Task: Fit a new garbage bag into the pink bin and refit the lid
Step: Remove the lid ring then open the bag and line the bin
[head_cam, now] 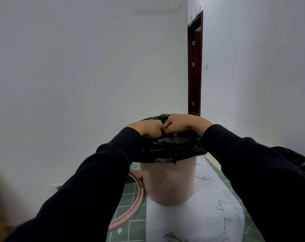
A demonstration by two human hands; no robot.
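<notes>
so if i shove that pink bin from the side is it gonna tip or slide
The pink bin looks tall and narrows toward its base, so a high push would probably tip it. It seems to hold only the black bag, so it is likely light. It stands on a smooth white sheet, so a low push may slide it.

Plain white walls [95,67], dark wooden door frame [195,67], green tiled floor [130,191], dim light

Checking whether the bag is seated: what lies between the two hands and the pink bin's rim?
In the head view, only the crumpled black garbage bag, folded over the pink bin under left hand and right hand.
</notes>
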